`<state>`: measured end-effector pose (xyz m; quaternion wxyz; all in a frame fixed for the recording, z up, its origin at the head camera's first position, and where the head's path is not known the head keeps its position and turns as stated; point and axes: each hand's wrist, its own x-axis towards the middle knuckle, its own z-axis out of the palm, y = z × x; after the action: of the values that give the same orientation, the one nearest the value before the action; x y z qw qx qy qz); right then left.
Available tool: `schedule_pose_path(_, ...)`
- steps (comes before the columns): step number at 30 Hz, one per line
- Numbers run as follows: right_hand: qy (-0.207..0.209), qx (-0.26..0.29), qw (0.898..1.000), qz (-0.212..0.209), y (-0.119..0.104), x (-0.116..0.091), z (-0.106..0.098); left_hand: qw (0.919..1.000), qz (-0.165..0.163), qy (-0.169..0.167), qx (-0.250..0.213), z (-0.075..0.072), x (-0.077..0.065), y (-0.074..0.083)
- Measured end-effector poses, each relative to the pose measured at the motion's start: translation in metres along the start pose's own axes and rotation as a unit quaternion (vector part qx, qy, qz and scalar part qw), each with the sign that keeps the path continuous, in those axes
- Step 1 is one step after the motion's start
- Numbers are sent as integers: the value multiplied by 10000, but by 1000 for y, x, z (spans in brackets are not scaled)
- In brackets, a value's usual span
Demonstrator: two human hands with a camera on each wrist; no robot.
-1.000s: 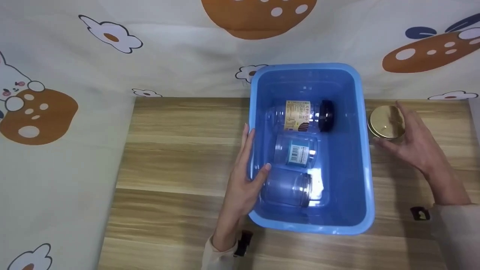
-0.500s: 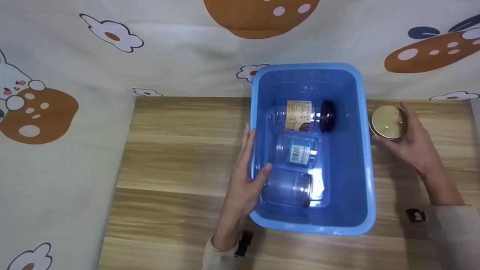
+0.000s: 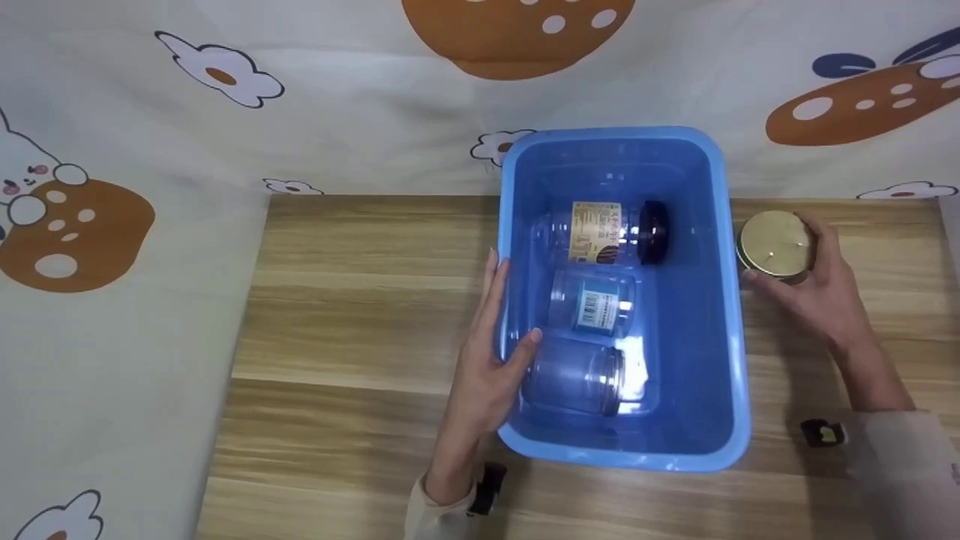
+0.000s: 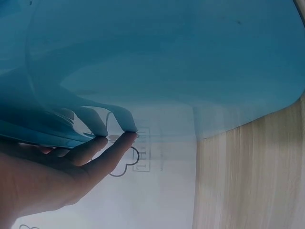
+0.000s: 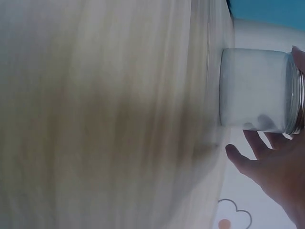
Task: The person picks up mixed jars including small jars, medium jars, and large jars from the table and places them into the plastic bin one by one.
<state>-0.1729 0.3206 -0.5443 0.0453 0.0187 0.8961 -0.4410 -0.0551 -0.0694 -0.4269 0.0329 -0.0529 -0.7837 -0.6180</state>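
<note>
My left hand grips the left wall of a blue plastic tub, thumb over the rim and fingers along the outside. In the left wrist view, its fingertips touch the tub's smooth outer wall. Right of the tub stands a clear jar with a gold lid. My right hand holds this jar, the thumb on its near side and the other fingers round the right and back. Inside the tub lie a brown-lidded jar with a yellow label, a blue-labelled jar and a plain clear jar.
The tub stands on a wood-grain table. A pale cloth with orange-brown fruit and flower prints hangs behind and to the left. Dark straps show at both wrists.
My right wrist has shifted slightly left, and its index finger has drawn in closer to the gold lid. The left hand, tub and jars stay in place.
</note>
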Motion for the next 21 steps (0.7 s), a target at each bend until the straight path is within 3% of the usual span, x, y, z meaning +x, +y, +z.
schedule_pose_path(11,423,1212,9916,-180,-19,-7,6,9999,-87,-53,-22,0,0,1)
schedule_pose_path(21,649,1810,9804,-433,-25,-9,9,9999,-123,1,15,-1,-1,1)
